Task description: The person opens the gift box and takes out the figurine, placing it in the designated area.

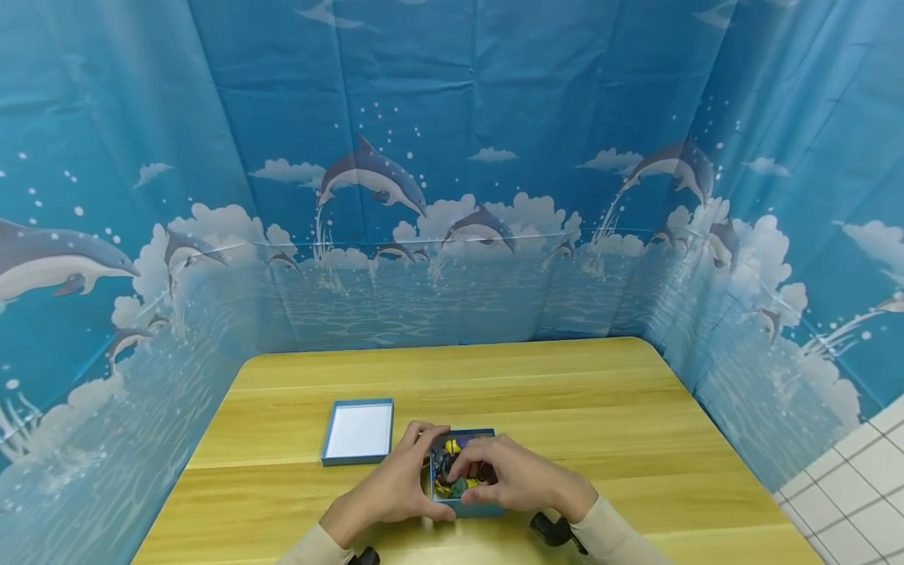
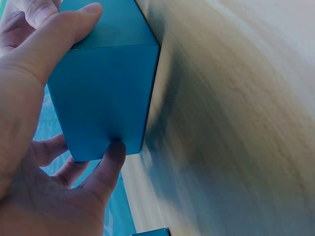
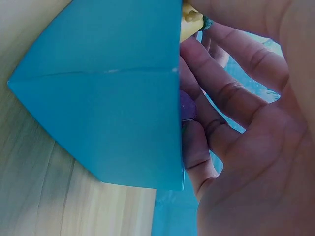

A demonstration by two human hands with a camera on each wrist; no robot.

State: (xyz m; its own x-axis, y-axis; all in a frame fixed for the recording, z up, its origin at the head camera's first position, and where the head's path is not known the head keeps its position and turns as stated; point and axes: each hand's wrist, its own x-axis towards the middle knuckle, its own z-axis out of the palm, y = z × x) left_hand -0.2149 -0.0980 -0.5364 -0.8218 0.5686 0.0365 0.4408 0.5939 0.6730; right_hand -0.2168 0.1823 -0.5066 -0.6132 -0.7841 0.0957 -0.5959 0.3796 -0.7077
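A blue open-topped box (image 1: pixel 480 509) stands near the table's front edge, holding several small colourful pieces (image 1: pixel 460 488) in yellow, green, dark grey and purple. My left hand (image 1: pixel 399 485) grips the box from the left, thumb at its near side and fingers at the left wall and far corner; the left wrist view shows a fingertip against the blue wall (image 2: pixel 101 98). Into the box from the right reaches my right hand (image 1: pixel 523 475), its bent fingers among the pieces. Beside those fingers the right wrist view has a yellow piece (image 3: pixel 191 23) and a purple piece (image 3: pixel 187 105). Whether they pinch anything is hidden.
A shallow blue lid (image 1: pixel 359 431) with a white inside lies face up to the left of the box. All of it rests on a wooden table (image 1: pixel 565 408). A dolphin-print curtain (image 1: pixel 452 298) hangs round the back and sides, with white floor tiles at right.
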